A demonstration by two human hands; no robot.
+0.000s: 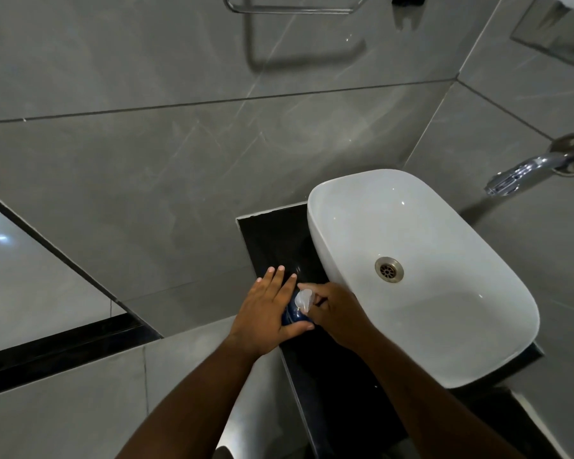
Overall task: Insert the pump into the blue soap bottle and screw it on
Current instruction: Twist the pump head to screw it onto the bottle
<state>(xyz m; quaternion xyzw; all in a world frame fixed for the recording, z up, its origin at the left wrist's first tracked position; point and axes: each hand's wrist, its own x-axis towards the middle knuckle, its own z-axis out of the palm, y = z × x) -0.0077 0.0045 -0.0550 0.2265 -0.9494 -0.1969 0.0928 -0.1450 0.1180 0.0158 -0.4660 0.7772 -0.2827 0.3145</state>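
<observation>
Bottle and pump held beside the sink

Bottle point(292, 314), blue, stands on the black bench point(332, 376) just left of the white sink point(451, 326), which sits on the same bench. Grey tiled walls point(146, 177) rise behind the sink, a chrome tap point(524, 172) juts from the wall to its right, and a metal towel rail point(292, 6) hangs high above it. The left hand point(265, 319) wraps the bottle's side, thumb across the front and fingers stretched out, a loose half-open grip. The right hand point(337, 313) has its grip pinched closed around the white pump point(304, 299), which sits on top of the bottle.
</observation>
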